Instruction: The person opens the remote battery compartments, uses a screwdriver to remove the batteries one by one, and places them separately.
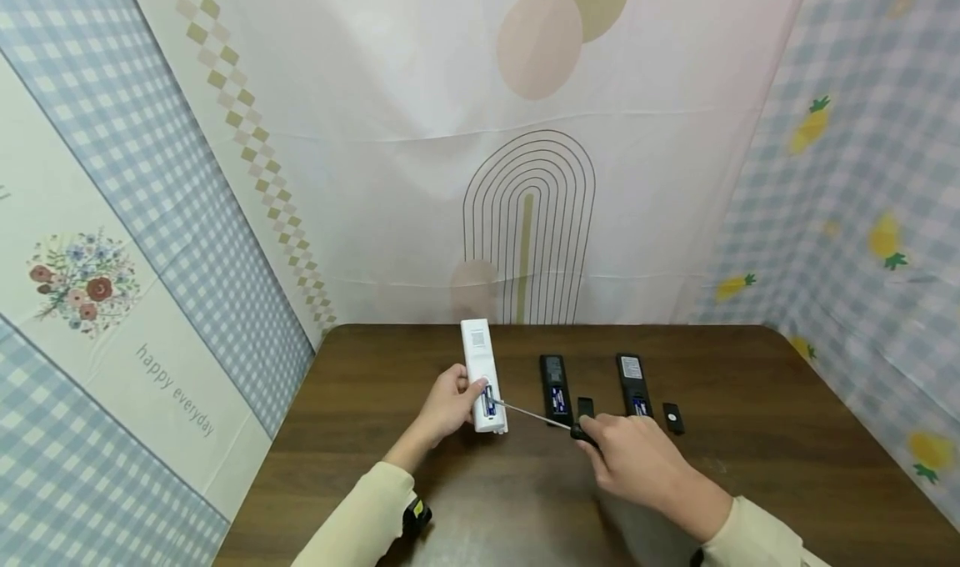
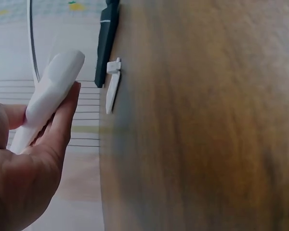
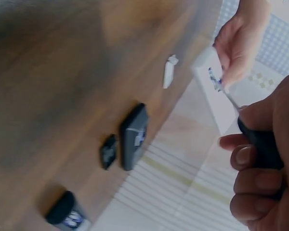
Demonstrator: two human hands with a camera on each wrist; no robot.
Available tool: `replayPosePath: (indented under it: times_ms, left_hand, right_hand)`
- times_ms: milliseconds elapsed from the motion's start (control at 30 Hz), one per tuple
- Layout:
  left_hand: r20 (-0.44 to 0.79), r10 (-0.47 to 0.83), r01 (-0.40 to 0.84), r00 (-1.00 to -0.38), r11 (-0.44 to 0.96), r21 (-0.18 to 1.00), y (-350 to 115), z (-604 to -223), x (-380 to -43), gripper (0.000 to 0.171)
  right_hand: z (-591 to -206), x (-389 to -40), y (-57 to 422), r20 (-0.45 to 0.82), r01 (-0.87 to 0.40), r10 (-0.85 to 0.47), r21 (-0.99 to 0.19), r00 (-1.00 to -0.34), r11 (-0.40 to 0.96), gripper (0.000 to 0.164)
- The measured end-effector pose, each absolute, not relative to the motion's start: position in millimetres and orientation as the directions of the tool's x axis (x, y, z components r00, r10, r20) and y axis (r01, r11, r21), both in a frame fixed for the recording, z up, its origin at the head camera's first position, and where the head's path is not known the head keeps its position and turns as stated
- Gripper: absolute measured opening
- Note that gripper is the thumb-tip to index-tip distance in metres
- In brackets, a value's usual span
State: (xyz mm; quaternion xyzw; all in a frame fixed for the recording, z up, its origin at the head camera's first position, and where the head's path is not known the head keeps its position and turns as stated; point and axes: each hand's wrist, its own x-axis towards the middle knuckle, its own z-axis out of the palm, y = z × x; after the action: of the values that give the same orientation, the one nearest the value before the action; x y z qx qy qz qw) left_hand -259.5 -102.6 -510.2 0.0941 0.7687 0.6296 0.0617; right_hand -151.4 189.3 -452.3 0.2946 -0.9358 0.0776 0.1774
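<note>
My left hand [image 1: 448, 402] grips a white remote control [image 1: 477, 352], back side up and raised off the table, thumb along its edge by the battery compartment. Blue batteries [image 1: 489, 402] show inside that compartment, which has no cover on. Curled around the black handle of a screwdriver [image 1: 536, 416], my right hand [image 1: 641, 456] holds it from the right, its thin metal shaft reaching across to the batteries. The tip overlaps the compartment in the head and right wrist views. A small white battery cover [image 2: 112, 89] lies on the table below the remote.
Two black remotes, one in the middle [image 1: 553, 375] and one farther right [image 1: 632, 377], lie back up with blue batteries exposed. Black covers [image 1: 672, 418] lie beside them. A patterned cloth [image 1: 390, 217] hangs behind the brown table [image 1: 360, 358].
</note>
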Motion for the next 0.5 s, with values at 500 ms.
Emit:
replayPosePath:
  times_ms: [500]
  left_hand:
    - [0.087, 0.223, 0.134, -0.971, 0.206, 0.969, -95.2, -509.2, -256.9, 0.023]
  right_hand:
    - [-420.8, -163.6, 185.5, 0.202, -0.564, -0.535, -0.128, -0.820, 0.816, 0.013]
